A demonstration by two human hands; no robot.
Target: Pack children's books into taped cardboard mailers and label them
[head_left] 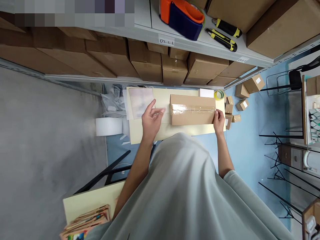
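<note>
A long brown cardboard box (193,116) lies on the pale yellow tabletop (140,133), a strip of clear shiny tape running along its upper face. My right hand (219,121) grips the box's right end, thumb and fingers closed at the edge. Left of the box, my left hand (152,122) hovers apart from it with fingers spread and nothing held. Beyond that hand lies a flat translucent sheet (142,100) on the table. Behind the box's right end are a white box (206,93) and a roll of yellow-green tape (219,95).
Above the table, a metal shelf (140,30) holds many cardboard boxes, two utility knives (222,39) and an orange-and-blue tape dispenser (183,20). A white roll (109,126) and grey plastic bags (113,101) sit at left. Small cartons (242,105) are at right.
</note>
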